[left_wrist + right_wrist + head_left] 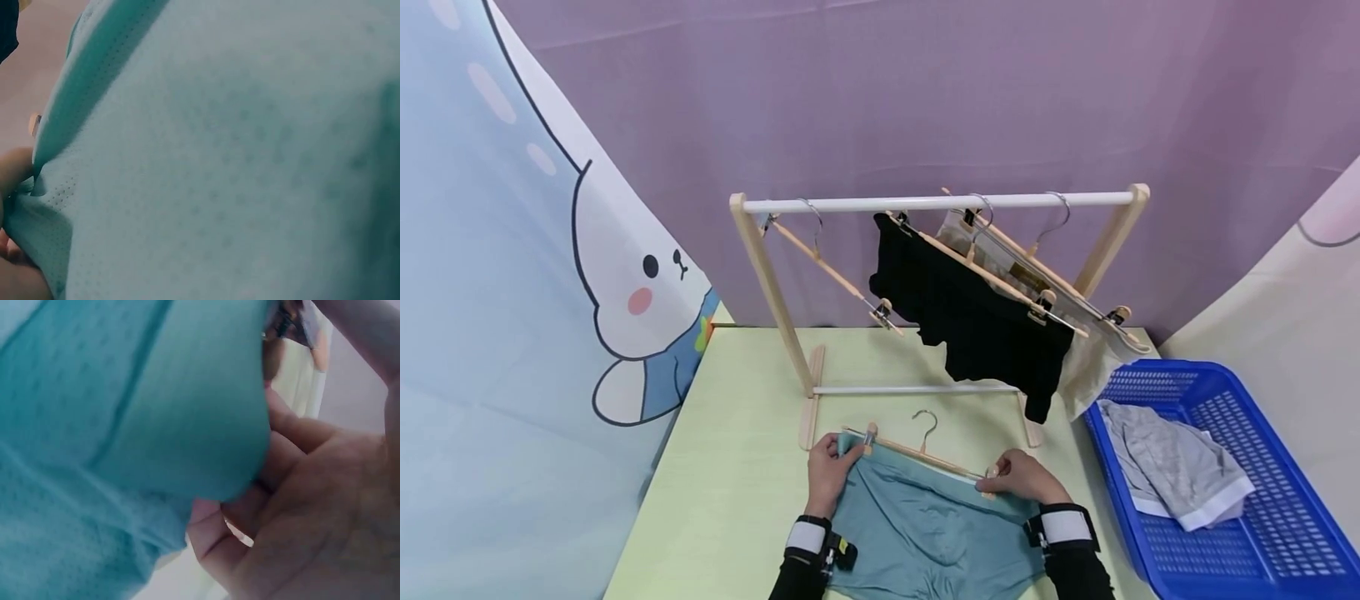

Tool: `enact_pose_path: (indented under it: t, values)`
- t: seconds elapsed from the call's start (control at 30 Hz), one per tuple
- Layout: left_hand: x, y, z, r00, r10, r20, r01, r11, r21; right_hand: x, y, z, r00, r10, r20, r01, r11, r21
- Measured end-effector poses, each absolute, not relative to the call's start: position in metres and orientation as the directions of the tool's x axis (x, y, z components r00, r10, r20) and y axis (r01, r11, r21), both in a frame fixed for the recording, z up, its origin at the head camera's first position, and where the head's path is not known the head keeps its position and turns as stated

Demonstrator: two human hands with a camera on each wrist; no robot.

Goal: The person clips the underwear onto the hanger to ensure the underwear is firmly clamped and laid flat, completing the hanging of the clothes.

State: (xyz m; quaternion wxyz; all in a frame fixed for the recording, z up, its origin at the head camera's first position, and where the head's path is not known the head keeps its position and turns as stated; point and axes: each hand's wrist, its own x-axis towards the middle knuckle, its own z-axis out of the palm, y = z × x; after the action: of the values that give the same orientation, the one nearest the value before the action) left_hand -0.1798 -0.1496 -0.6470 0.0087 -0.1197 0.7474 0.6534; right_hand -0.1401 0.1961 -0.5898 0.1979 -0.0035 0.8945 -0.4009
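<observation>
Counts: one wooden rack (760, 275) at far side of table (730, 467), three hangers on its rail, one more hanger (917, 454) lying near; one black garment (970, 325) and one beige garment (1086, 367) hung; one blue basket (1262, 533) at right holding one grey garment (1172, 467).

Teal briefs (917, 525) lie flat at near table edge, waistband along near hanger; fine perforated knit, smooth.

Left hand (827, 471) pinches waistband at left clip. Right hand (1022, 477) grips waistband at right clip, probably; wrist view blurred.
</observation>
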Motion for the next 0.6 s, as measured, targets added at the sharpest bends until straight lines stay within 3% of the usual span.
enact_pose_path:
  t: [0.13, 0.33, 0.6]
  values:
    - [-0.18, -0.151, -0.649, -0.973, -0.155, -0.172, -0.191, 0.114, 0.975, -0.145, 0.199, -0.594, -0.925, -0.234, -0.3, 0.086, 0.637, -0.766]
    - [-0.178, -0.154, -0.648, -0.975, -0.131, -0.177, -0.189, 0.086, 0.978, -0.152, 0.201, -0.602, -0.959, -0.195, -0.203, 0.067, 0.545, -0.836]
    - [-0.179, -0.157, -0.649, -0.979, -0.105, -0.174, -0.185, 0.107, 0.977, -0.158, 0.201, -0.62, -0.95, -0.206, -0.234, 0.118, 0.457, -0.881]
